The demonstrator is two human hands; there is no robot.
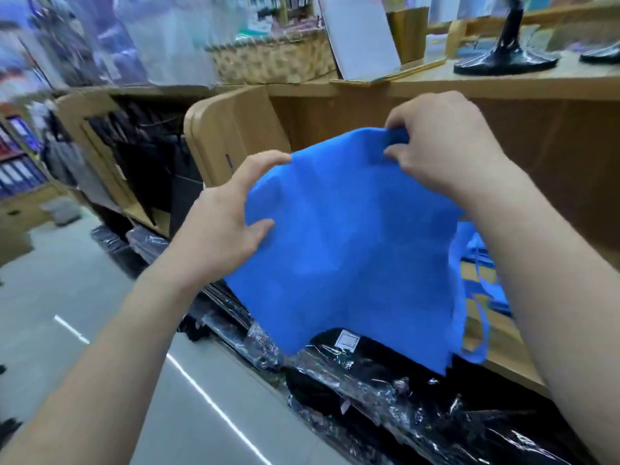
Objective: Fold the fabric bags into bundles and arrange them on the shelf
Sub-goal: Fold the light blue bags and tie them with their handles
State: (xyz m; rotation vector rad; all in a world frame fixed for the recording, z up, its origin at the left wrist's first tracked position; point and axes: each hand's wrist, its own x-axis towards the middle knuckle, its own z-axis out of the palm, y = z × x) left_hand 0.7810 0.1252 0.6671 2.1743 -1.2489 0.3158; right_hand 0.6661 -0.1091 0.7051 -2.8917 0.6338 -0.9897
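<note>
Gripping blue fabric bag [335, 246], white label [349, 340] blurred

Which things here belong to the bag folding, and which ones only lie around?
Job: blue fabric bag, left hand and right hand holding it, wooden shelf, more blue bags on it.
Lying about: plastic-wrapped black goods, wicker basket, black stand.

Bright, even light from above; shadows are soft and faint. White streaks of glare cross the floor [67, 280], and glints speckle the plastic wrap [385, 380]. Motion blur smears the upper left (worst toward the corner); the bag [345, 250] at centre is fairly sharp. Wide-angle distortion tilts and bows the shelf [235, 129] edges near the frame's borders.
</note>
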